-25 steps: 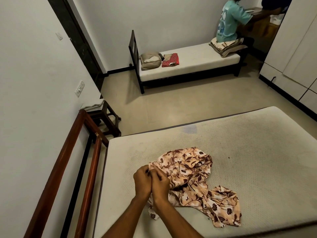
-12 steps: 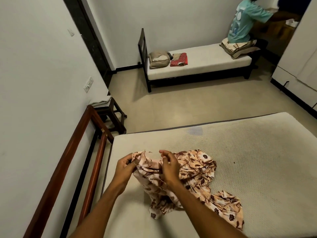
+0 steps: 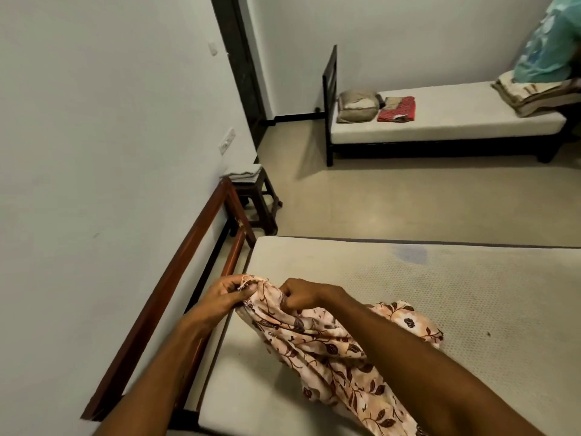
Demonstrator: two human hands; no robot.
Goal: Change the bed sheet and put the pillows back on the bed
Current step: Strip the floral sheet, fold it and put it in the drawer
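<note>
Head view, sheet (image 3: 314, 344) drawn leftward, lifted higher

Sheet (image 3: 333, 350) on mattress (image 3: 471, 309), stool (image 3: 254, 199) beyond its far-left corner

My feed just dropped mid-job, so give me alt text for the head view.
The left hand and right hand grip the bunched edge of a floral cloth above a bare mattress. Across the room, a second bed holds a pillow and a red cloth.

Head-worn wide view, angled down over near mattress (image 3: 471, 309), facing far wall (image 3: 408, 33)
</note>
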